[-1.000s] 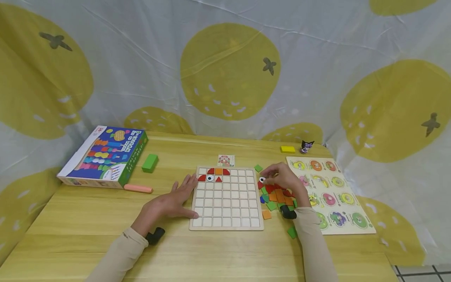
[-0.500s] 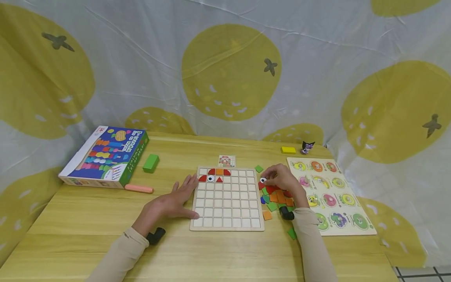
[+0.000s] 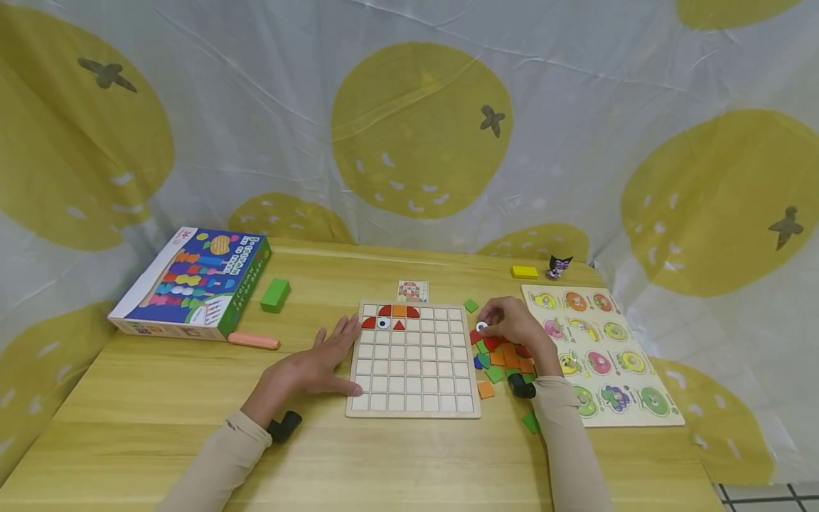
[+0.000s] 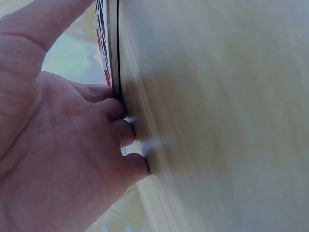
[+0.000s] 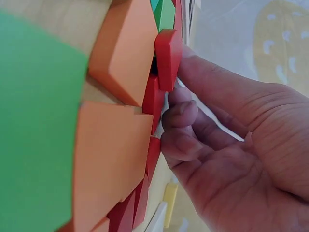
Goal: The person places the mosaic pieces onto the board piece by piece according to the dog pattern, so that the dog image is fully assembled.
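Left hand (image 3: 313, 368) spread against a grid board (image 3: 412, 370), right hand (image 3: 517, 323) pinching an eye piece (image 3: 482, 327).
The grid board lies flat on the table (image 3: 384, 462); the left hand touches its nine o'clock edge, fingers and thumb extended, gripping nothing. Off the board between two and three o'clock, the right hand's thumb and bent fingers hold the eye piece at the edge of the loose pieces (image 3: 505, 355), red, orange and green. Red and orange tiles (image 3: 399, 311) and a second eye (image 3: 384, 323) sit in the grid near eleven o'clock; a picture card (image 3: 413, 291) lies just beyond twelve.
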`<state>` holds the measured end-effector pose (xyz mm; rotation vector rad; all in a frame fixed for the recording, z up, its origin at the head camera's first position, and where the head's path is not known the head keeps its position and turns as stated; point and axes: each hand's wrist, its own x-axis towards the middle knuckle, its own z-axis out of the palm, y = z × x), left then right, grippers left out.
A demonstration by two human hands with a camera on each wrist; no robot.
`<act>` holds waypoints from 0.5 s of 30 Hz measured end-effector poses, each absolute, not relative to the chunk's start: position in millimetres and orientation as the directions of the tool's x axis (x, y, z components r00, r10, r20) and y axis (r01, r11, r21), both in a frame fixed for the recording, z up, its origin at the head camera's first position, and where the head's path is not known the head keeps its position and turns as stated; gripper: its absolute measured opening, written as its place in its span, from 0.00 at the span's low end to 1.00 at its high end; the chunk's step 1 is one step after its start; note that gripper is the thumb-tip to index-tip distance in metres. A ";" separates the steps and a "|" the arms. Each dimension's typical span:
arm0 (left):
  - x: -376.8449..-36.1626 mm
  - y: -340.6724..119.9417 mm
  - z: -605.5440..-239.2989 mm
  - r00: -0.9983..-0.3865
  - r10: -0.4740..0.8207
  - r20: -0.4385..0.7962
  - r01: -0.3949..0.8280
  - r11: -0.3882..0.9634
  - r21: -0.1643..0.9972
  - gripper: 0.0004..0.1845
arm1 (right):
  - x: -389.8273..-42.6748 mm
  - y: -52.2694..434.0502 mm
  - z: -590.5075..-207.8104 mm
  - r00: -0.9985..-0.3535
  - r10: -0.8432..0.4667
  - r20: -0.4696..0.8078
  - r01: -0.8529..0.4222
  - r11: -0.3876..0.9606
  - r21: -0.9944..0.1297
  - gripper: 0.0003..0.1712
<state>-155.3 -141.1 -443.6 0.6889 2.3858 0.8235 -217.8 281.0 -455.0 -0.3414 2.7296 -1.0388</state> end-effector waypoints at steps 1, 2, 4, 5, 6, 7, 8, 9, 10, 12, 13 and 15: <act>-155.4 -141.0 -444.1 -0.736 0.605 -0.304 0.290 0.687 0.666 0.63 | -217.9 281.8 -455.3 -0.952 -0.290 -0.096 -0.153 0.724 -0.672 0.09; -155.4 -141.0 -444.5 -0.735 0.605 -0.305 0.290 0.688 0.665 0.63 | -217.7 282.5 -455.6 -0.952 -0.291 -0.091 -0.157 0.722 -0.674 0.09; -155.5 -140.8 -445.4 -0.735 0.605 -0.306 0.290 0.688 0.665 0.63 | -217.3 283.9 -455.6 -0.953 -0.293 -0.080 -0.163 0.715 -0.680 0.07; -155.6 -140.8 -445.6 -0.735 0.605 -0.306 0.290 0.689 0.664 0.63 | -216.6 284.3 -455.2 -0.955 -0.287 -0.080 -0.157 0.713 -0.683 0.06; -155.7 -140.8 -445.9 -0.735 0.605 -0.307 0.290 0.689 0.664 0.63 | -215.9 284.5 -454.3 -0.956 -0.285 -0.076 -0.157 0.711 -0.685 0.05; -155.7 -140.7 -446.0 -0.734 0.606 -0.307 0.290 0.689 0.664 0.63 | -215.2 284.3 -453.3 -0.957 -0.283 -0.068 -0.160 0.708 -0.687 0.05; -155.7 -140.7 -446.0 -0.734 0.606 -0.307 0.290 0.688 0.665 0.63 | -214.6 283.5 -452.2 -0.958 -0.279 -0.063 -0.158 0.701 -0.695 0.04; -155.8 -140.7 -446.0 -0.734 0.605 -0.308 0.291 0.690 0.663 0.63 | -214.2 282.3 -451.1 -0.959 -0.277 -0.056 -0.159 0.694 -0.702 0.04; -155.8 -140.8 -445.9 -0.734 0.605 -0.309 0.291 0.691 0.662 0.63 | -213.6 280.2 -449.5 -0.960 -0.275 -0.048 -0.161 0.686 -0.709 0.04; -155.8 -140.7 -445.6 -0.735 0.602 -0.312 0.288 0.694 0.660 0.63 | -213.0 274.1 -446.6 -0.960 -0.278 -0.033 -0.166 0.663 -0.730 0.04; -155.7 -140.7 -445.4 -0.736 0.600 -0.314 0.286 0.696 0.659 0.63 | -213.4 270.1 -445.2 -0.959 -0.284 -0.022 -0.175 0.649 -0.740 0.03; -155.6 -140.6 -445.1 -0.736 0.598 -0.317 0.284 0.698 0.657 0.63 | -214.4 260.6 -442.8 -0.954 -0.300 -0.002 -0.194 0.621 -0.760 0.04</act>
